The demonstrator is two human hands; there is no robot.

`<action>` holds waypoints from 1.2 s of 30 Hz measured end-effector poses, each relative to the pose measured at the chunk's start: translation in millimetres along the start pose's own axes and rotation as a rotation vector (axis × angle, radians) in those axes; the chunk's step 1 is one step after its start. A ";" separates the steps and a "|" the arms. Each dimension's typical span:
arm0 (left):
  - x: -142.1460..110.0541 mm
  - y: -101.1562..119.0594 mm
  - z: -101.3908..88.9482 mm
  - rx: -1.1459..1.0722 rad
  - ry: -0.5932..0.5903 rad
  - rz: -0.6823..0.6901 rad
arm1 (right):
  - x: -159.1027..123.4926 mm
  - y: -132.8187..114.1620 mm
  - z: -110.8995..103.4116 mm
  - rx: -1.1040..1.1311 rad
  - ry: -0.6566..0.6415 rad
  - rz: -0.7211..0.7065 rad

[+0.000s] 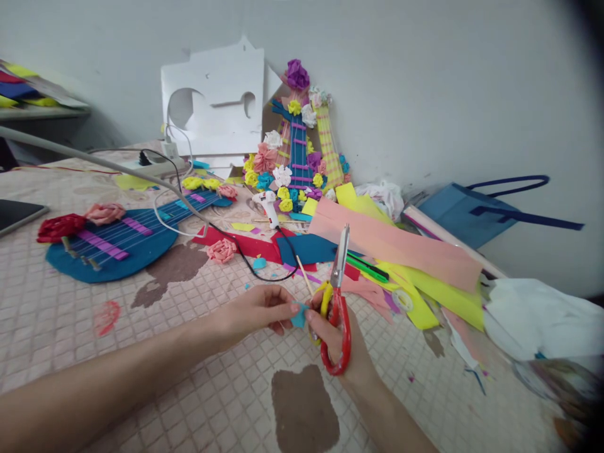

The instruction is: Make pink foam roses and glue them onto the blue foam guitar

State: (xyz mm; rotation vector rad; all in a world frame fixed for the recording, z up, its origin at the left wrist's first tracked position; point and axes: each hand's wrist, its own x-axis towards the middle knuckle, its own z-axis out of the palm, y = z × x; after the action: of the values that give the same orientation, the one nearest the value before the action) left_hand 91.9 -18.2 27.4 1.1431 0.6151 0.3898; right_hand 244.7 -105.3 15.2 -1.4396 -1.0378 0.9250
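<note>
Between my two hands is a small piece of light-blue felt or paper (298, 316). My left hand (268, 308) pinches its left side with thumb and fingertips. On its other side, the thumb of my right hand (330, 330) presses near the edge. Scissors with red and yellow handles (340, 333) hang on my right hand, blades pointing up and away from the piece. A thin wooden stick (304, 275) lies just beyond my hands. To the left lies a blue felt guitar (141, 242) with purple strips, strings and paper roses.
A white glue gun (268, 207) stands behind, its black cord (245, 258) looping across the table. Flower-covered guitars (299, 151) lean on the wall. Pink paper (396, 242), yellow sheets (419, 296), a green cutter (368, 267) and tape (402, 300) lie right. A blue bag (467, 214) sits farther right.
</note>
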 end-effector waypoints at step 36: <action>5.1 31.2 -29.2 -0.284 0.173 0.330 | 3.2 11.2 -4.8 -0.064 -0.414 0.075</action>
State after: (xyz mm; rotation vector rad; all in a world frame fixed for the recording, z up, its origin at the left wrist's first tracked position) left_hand 78.0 17.5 47.0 0.9426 0.5012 0.8392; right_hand 251.5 -104.2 4.6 -1.3770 -1.3310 1.2904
